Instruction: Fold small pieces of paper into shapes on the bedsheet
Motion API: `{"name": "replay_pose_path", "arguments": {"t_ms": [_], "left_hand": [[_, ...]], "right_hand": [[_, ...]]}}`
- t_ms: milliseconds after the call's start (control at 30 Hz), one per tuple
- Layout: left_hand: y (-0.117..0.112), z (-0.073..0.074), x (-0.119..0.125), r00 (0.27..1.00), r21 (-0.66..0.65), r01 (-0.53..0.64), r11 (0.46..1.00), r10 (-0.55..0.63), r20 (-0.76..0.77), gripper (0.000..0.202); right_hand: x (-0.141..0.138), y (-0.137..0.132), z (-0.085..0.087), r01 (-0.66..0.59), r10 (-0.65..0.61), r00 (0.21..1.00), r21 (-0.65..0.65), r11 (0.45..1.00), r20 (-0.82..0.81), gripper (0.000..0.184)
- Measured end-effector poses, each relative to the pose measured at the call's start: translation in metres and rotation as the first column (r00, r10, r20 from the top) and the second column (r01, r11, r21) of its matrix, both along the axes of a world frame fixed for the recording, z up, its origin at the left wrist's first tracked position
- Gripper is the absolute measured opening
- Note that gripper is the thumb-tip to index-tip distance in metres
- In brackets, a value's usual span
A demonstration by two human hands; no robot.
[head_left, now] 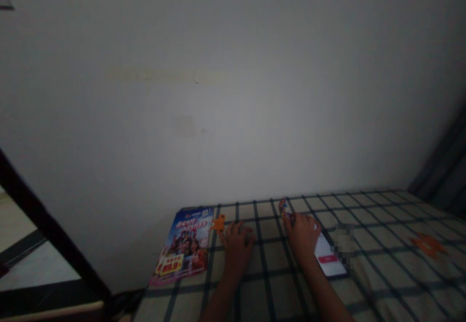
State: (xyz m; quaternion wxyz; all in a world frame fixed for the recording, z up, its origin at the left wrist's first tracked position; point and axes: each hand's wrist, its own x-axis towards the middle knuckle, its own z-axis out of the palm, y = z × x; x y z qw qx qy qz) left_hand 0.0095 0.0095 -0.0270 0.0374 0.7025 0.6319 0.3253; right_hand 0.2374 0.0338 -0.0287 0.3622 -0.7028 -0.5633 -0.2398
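My left hand rests on a checked bedsheet, fingers curled, its fingertips touching a small orange piece. Just left of it lies a colourful printed leaflet with a yellow price tag. My right hand is closed on a small colourful card or packet that sticks up from its fingers. Under and to the right of that hand lies a phone with a lit white screen and a red button.
A plain white wall rises straight behind the bed. A dark bed-frame bar slants across the lower left. Another orange piece lies on the sheet at the right. A dark curtain hangs at the far right.
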Motion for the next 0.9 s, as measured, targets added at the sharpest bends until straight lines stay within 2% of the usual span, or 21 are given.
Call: {"name": "replay_pose_path", "arguments": {"t_ms": [100,167,267,367,533,700,767,900], "left_hand": [[0.000,0.000,0.000,1.000,-0.014,-0.017,1.000,0.017,-0.018,0.023],[-0.001,0.000,0.000,0.999,-0.025,-0.027,0.999,0.026,-0.043,0.024],[-0.002,0.001,-0.001,0.996,-0.035,-0.024,0.999,0.021,-0.085,0.026],[-0.003,0.001,-0.003,0.992,-0.021,-0.023,1.000,0.021,-0.123,0.027],[-0.002,0.001,-0.007,0.982,0.043,-0.046,0.998,0.053,-0.182,0.029],[-0.002,0.005,-0.010,0.959,0.068,-0.085,0.994,0.100,-0.266,0.031],[-0.002,0.008,-0.013,0.937,0.087,-0.139,0.986,0.160,-0.310,0.032],[-0.002,0.010,-0.021,0.854,0.133,-0.349,0.928,0.374,-0.361,0.036]], "right_hand": [[-0.001,0.002,0.002,-0.048,0.048,0.999,0.013,0.999,-0.002,0.029],[-0.004,0.003,0.002,-0.185,0.185,0.983,-0.001,0.983,-0.013,0.025],[-0.015,0.001,-0.002,-0.462,0.459,0.887,-0.061,0.885,-0.055,0.025],[-0.029,-0.007,-0.009,-0.621,0.616,0.784,-0.117,0.775,-0.080,0.036],[-0.042,-0.017,-0.015,-0.709,0.698,0.704,-0.196,0.677,-0.131,0.034],[-0.039,-0.016,-0.013,-0.717,0.705,0.694,-0.214,0.663,-0.143,0.031],[-0.038,-0.016,-0.014,-0.720,0.707,0.691,-0.214,0.660,-0.149,0.031],[-0.038,-0.017,-0.014,-0.724,0.704,0.689,-0.202,0.659,-0.174,0.032]]}}
